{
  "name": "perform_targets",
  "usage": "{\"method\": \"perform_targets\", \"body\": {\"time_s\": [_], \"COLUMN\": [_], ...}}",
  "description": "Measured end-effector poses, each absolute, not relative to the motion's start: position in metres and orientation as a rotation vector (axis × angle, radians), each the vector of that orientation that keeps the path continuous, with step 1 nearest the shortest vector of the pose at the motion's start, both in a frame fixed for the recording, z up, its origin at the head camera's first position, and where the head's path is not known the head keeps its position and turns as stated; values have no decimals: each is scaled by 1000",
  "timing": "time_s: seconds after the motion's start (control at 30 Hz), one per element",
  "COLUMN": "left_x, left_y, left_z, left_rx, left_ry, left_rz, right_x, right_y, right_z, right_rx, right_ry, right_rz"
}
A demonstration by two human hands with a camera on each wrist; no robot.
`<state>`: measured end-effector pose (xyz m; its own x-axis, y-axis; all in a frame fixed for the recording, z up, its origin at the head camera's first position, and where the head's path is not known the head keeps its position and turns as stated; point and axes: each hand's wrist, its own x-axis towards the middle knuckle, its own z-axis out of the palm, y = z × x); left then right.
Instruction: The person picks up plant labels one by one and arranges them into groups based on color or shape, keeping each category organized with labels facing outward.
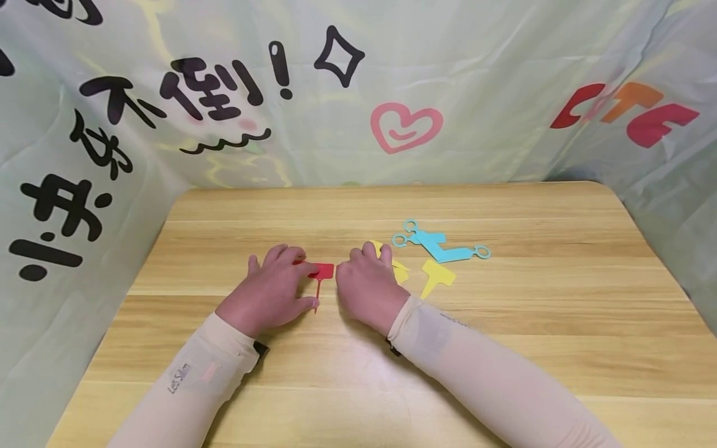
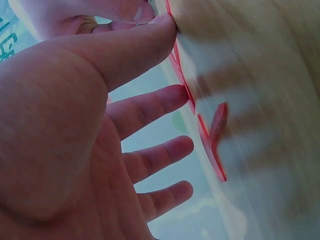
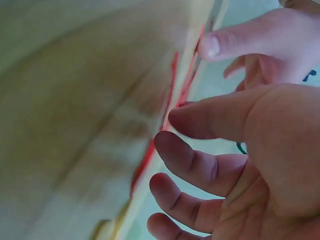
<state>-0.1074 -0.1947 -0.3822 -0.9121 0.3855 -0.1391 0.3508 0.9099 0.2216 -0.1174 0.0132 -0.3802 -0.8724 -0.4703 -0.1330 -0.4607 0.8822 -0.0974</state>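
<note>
My left hand (image 1: pixel 274 286) spans a red T-shaped plant label (image 1: pixel 323 271) lying on the wooden table, its index finger at the broad head and its thumb by the thin stem. The other fingers are spread, fairly straight. A second red label (image 2: pixel 212 145) appears beyond those fingers in the left wrist view, its head tilted up. Close beside it, my right hand (image 1: pixel 370 286) bends its fingers downward. In the right wrist view its thumb and index finger pinch at another red label (image 3: pixel 142 167), mostly hidden by the hand in the head view.
Yellow T-shaped labels (image 1: pixel 439 274) lie just right of and behind the right hand. Farther back are several overlapping light-blue tags (image 1: pixel 428 241) with ring ends. A printed cloth (image 1: pixel 476 68) hangs behind the table (image 1: pixel 532 298).
</note>
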Motion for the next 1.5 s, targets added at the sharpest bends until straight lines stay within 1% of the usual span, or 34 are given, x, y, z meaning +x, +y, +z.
{"method": "perform_targets", "body": {"time_s": [0.13, 0.3, 0.5, 0.7, 0.8, 0.97, 1.1, 1.3, 1.5], "left_x": [-108, -107, -107, -106, -103, -96, -91, -89, -92], "left_y": [-193, -192, -192, -191, -187, -176, -168, -166, -168], "left_z": [-382, -382, -381, -379, -378, -376, -376, -381, -383], "left_rx": [593, 605, 619, 641, 723, 944, 1028, 1043, 1005], "left_ry": [2900, 2894, 2890, 2895, 2893, 2812, 2753, 2751, 2739], "left_rz": [268, 242, 210, 215, 226, 282, 309, 252, 223], "right_x": [-120, -128, -147, -159, -160, -161, -162, -154, -126], "right_y": [21, 48, 83, 94, 92, 87, 86, 88, 86], "right_z": [-371, -363, -367, -376, -379, -380, -378, -371, -365], "right_rx": [-670, -651, -583, -587, -610, -642, -617, -548, -546], "right_ry": [2890, 2972, 2977, 2928, 2895, 2892, 2911, 2928, 2936], "right_rz": [-142, -223, -302, -305, -304, -278, -244, -259, -271]}}
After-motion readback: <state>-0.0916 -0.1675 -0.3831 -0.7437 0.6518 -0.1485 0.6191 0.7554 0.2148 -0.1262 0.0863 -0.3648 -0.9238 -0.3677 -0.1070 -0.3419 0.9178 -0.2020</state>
